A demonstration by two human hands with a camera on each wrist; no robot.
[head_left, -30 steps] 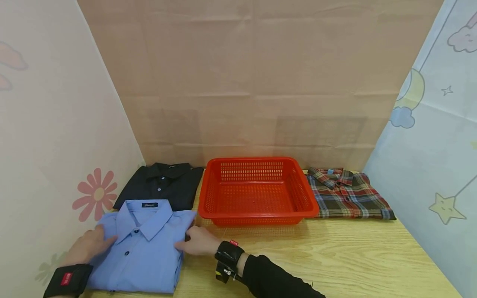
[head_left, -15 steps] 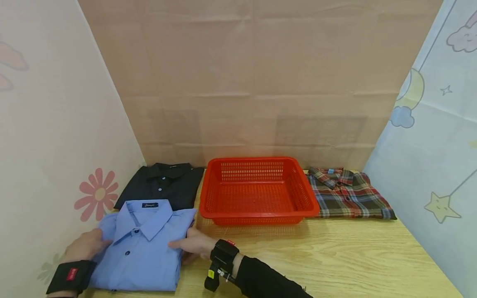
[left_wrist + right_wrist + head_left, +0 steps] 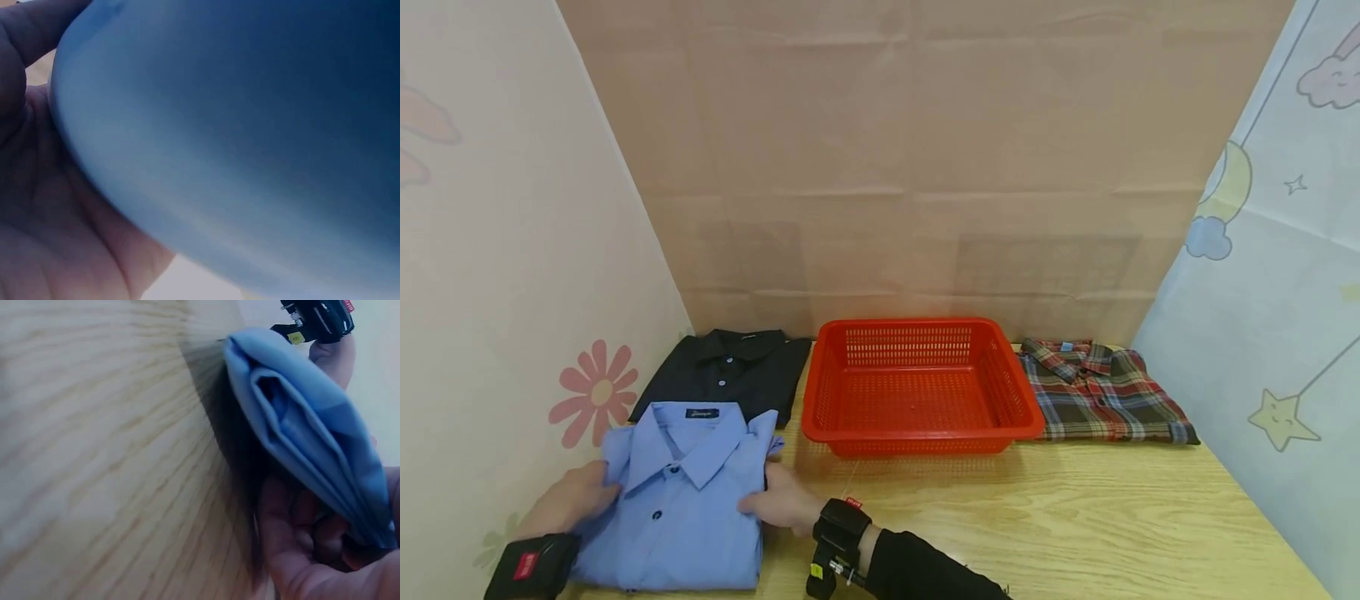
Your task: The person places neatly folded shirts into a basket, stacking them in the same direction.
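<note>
I see the wooden table point(image 3: 1075, 517) carrying a red basket point(image 3: 922, 385); left of it black shirt point(image 3: 730, 373) and blue shirt point(image 3: 685, 492), right plaid shirt point(image 3: 1097, 392)

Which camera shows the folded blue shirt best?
The head view: the whole blue shirt shows, collar and buttons up, gripped by both hands. The left wrist view shows only blurred blue cloth; the right wrist view shows just its folded edge over fingers.

Gripped at both sides: folded blue cotton shirt point(image 3: 681, 500); behind, folded black shirt point(image 3: 726, 372); right-behind, red plastic mesh basket point(image 3: 921, 385).
</note>
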